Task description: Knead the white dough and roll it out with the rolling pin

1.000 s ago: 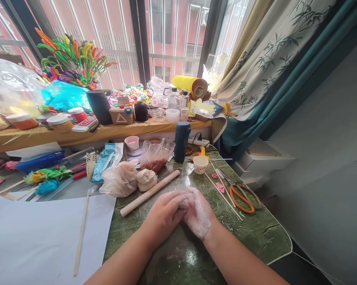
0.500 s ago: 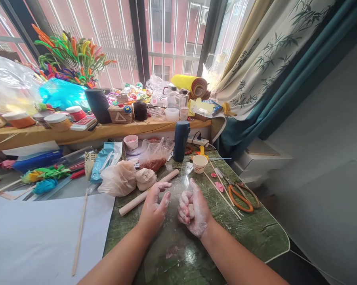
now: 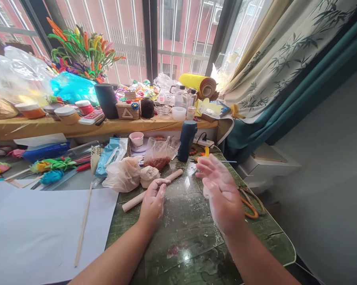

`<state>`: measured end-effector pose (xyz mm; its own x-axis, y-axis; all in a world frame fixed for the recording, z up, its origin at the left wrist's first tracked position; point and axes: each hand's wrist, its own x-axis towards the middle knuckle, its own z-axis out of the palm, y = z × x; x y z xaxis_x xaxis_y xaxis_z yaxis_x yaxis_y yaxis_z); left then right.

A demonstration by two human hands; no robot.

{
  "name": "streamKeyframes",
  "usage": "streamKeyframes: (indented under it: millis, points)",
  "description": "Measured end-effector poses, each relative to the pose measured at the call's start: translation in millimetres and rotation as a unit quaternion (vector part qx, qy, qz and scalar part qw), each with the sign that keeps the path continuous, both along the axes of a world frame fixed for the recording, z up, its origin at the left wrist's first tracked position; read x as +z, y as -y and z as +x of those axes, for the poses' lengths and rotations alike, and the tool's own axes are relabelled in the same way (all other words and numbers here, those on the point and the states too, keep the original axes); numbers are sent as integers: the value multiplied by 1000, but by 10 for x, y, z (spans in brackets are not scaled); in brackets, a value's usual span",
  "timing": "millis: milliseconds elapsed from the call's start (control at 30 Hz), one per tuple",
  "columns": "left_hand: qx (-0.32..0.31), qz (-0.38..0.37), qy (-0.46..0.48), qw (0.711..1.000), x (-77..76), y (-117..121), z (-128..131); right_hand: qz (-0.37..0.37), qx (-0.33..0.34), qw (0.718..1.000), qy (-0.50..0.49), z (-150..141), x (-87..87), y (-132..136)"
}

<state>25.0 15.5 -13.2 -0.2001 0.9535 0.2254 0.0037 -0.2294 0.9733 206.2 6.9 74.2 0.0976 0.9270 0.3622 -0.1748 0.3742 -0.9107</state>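
My right hand (image 3: 222, 194), powdered white and slightly blurred, is raised above the right part of the green table. A small pale lump of clay (image 3: 206, 191) shows at its inner side by the thumb, held in the hand. My left hand (image 3: 152, 202) is above the table's middle, fingers and thumb stretched out, with nothing in it. Just behind it lies a pale rolling pin (image 3: 133, 201), partly covered by its fingers. A larger clay lump (image 3: 149, 176) sits behind the pin, beside a crumpled plastic bag (image 3: 123, 174).
Scissors with orange handles (image 3: 250, 209) lie partly hidden behind my right hand. A dark blue bottle (image 3: 187, 141) stands at the back, near a bag of reddish-brown material (image 3: 158, 160). White paper (image 3: 47, 233) with a thin stick (image 3: 83, 225) covers the left. A crowded sill (image 3: 154, 128) runs behind.
My hands were cupped together, then parted with the clay lump in the right. Now my right hand has risen and moved right, covering the paper cup and part of the scissors.
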Motion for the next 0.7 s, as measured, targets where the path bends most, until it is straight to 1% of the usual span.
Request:
streamKeyframes:
  millis: [33,67,100,133,200,233,267,300,367,400,467,533,633,667,700]
  points:
    - [2,-1,9,1000,1,-4,2,30,-1,999,26,3,19,17]
    - [2,1,12,1000,2,-3,5,43,8,997,63,1,1,25]
    - [0,8,9,1000,2,2,8,43,30,992,111,-3,-52,23]
    - [-5,17,1,1000,2,10,10,35,66,983,170,-7,-134,9]
    - [-22,33,-22,999,-4,31,13,15,147,946,289,-3,-332,-45]
    - [-26,39,-32,998,-9,39,12,11,169,927,333,9,-422,-78]
    - [-25,43,-39,998,-14,44,11,13,163,920,357,27,-490,-110]
    - [-18,45,-43,998,-19,44,8,17,140,921,363,47,-531,-136]
    - [4,42,-41,998,-20,30,1,23,73,938,339,78,-544,-170]
    - [14,36,-35,999,-16,18,-3,23,56,943,327,81,-534,-177]
    - [28,9,-18,999,2,-5,-10,8,64,940,336,52,-540,-178]
    - [31,-17,-3,999,27,-17,-12,-14,93,914,394,-11,-620,-171]
    - [19,-30,11,999,51,-12,-9,-48,100,860,498,-92,-772,-175]
    - [11,-30,15,999,52,-7,-6,-52,103,846,520,-91,-773,-183]
    - [2,-31,19,999,48,-4,-4,-49,105,839,531,-67,-730,-194]
